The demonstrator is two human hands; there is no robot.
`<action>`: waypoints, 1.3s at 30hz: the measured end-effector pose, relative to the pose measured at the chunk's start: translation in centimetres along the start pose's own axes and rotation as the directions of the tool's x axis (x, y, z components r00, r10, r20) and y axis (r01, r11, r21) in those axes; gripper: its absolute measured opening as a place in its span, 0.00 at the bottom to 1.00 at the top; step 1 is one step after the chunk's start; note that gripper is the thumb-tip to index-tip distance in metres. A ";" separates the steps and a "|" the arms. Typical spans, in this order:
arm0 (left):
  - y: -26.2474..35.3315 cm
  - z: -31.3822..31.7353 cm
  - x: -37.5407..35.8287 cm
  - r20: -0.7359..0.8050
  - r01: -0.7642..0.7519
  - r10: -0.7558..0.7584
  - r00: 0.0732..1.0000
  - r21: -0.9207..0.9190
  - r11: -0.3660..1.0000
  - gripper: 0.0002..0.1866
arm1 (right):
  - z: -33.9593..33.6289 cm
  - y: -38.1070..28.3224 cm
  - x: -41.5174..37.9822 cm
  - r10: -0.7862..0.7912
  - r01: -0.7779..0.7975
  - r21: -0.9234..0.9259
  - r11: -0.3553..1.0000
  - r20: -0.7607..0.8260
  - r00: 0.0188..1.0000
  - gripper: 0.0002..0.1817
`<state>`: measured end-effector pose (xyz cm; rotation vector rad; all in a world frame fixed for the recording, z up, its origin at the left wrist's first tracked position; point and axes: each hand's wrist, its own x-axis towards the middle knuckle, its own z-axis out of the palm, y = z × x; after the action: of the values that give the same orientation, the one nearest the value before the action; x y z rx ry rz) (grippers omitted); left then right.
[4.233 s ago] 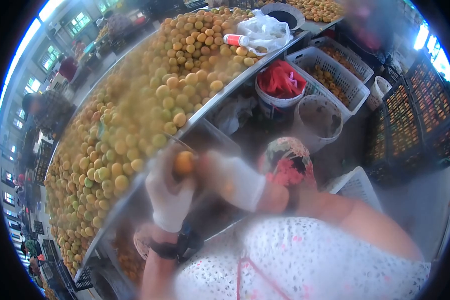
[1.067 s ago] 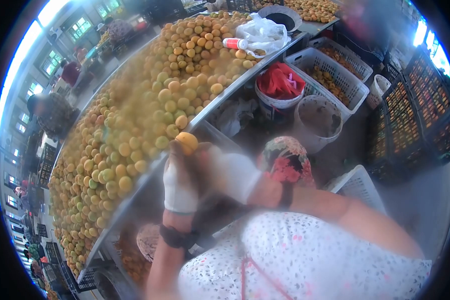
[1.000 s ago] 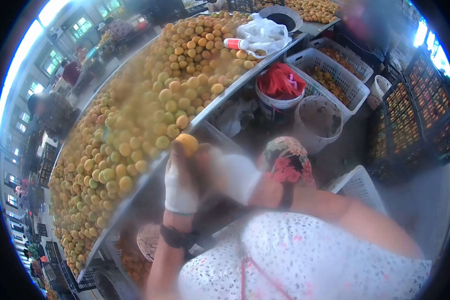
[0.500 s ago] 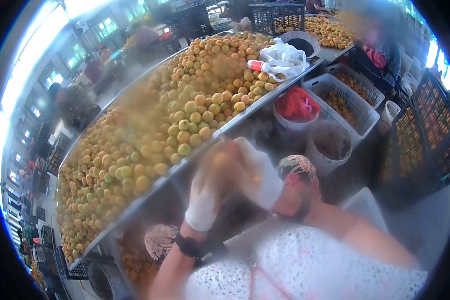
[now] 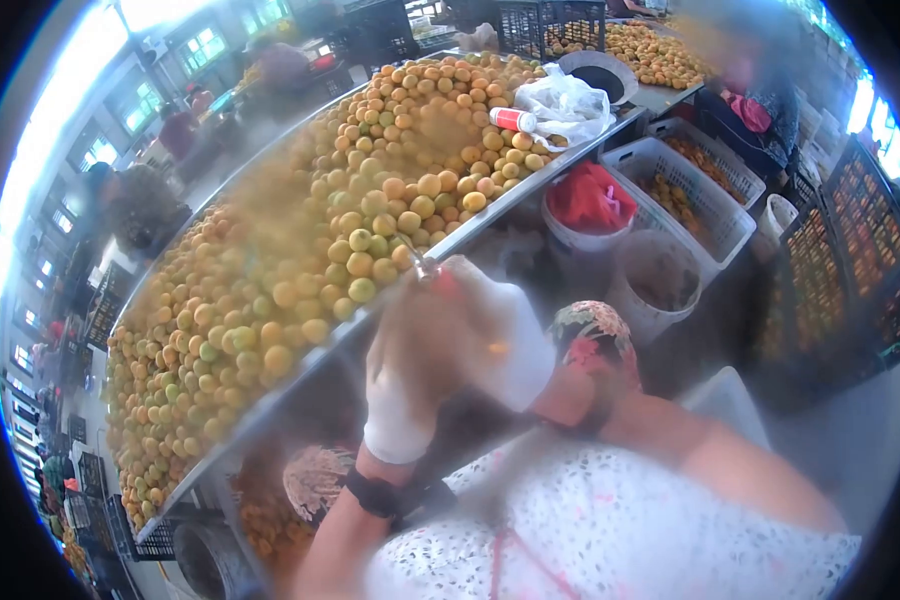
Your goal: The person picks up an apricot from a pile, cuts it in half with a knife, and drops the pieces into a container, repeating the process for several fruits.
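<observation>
Fingers (image 5: 415, 330) of the white-gloved left hand (image 5: 400, 385) curled in close against the right hand (image 5: 505, 340), both blurred by motion; right fingers apparently closed round a small knife (image 5: 425, 266), tip poking up just above the gloves. Cannot tell what the left fingers grip: of the apricot (image 5: 494, 348) only an orange smear between the palms, held in the air just in front of the metal table rim (image 5: 490, 215) and below the heaped apricot pile (image 5: 370, 220). Likely trouble from here: a nick through thin glove fabric, with blade and opposite fingers pressed so near and moving fast; a slippery fruit or half squirting out of the grip and dropping past the rim toward the floor instead of the bucket (image 5: 660, 275) or white crate (image 5: 690, 190); a loose elbow knocking fruit off the pile's edge. Against the frame half a second back: hands a little lower and nearer the body, knife tip now showing where only blur was, orange of the fruit less visible. Against a second back: no whole apricot perched on top of the left fingers any more.
</observation>
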<state>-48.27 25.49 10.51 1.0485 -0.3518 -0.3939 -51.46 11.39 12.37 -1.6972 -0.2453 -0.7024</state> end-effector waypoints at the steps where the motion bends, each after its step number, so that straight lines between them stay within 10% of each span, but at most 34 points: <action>1: 0.7 1.4 0.0 -0.096 0.055 -0.057 0.994 -0.018 0.998 0.23 | 0.1 0.2 0.1 -0.044 0.044 -0.029 0.999 -0.020 0.999 0.18; 5: 2.7 6.2 1.9 -0.501 0.228 -0.406 0.764 -0.379 0.897 0.25 | 1.3 4.1 0.2 -0.189 0.192 -0.049 0.980 0.050 0.981 0.16; 10: 1.2 -1.1 1.7 -0.168 0.266 -0.265 0.950 -0.016 0.964 0.29 | 0.4 3.5 -0.3 -0.026 0.025 -0.059 0.998 -0.024 0.999 0.10; 12: 0.4 -2.4 1.7 -0.140 0.108 -0.070 0.988 0.287 0.952 0.29 | -0.2 3.5 0.7 0.426 -0.387 0.749 0.538 0.155 0.891 0.10; 14: 0.1 -2.2 1.9 -0.129 0.115 -0.087 0.988 0.234 0.965 0.28 | -0.1 4.2 0.6 0.427 -0.391 0.732 0.558 0.151 0.892 0.11; 16: 0.1 -1.4 1.7 -0.130 0.122 -0.099 0.986 0.179 0.976 0.27 | 0.8 5.6 0.7 -0.025 0.024 0.028 0.999 0.037 0.999 0.11; 17: 0.0 -0.5 1.5 -0.098 0.028 0.001 0.995 0.296 0.955 0.26 | 1.4 5.2 0.3 0.383 -0.392 0.745 0.540 0.197 0.902 0.11; 18: 0.1 0.0 1.3 -0.053 -0.066 0.096 0.994 0.407 0.911 0.25 | 1.4 4.9 0.3 0.383 -0.393 0.744 0.540 0.199 0.902 0.11; 26: 0.9 -2.1 0.3 -0.009 0.000 0.004 1.000 0.436 0.900 0.29 | 0.0 1.9 -0.2 0.254 -0.242 -0.093 0.966 0.146 0.956 0.13; 35: 2.4 -1.0 -1.2 0.065 0.017 -0.056 0.996 0.486 0.874 0.29 | 0.5 0.8 -0.6 0.477 -0.580 0.599 0.552 0.343 0.809 0.09; 39: 2.3 -0.7 -1.2 0.078 -0.062 0.020 0.997 0.576 0.815 0.29 | 0.3 1.5 -0.8 0.519 -0.621 0.625 0.473 0.372 0.770 0.09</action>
<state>-48.66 27.59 12.17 1.6273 -0.5777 -0.2858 -51.23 11.42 10.67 -0.9272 -0.0091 0.0613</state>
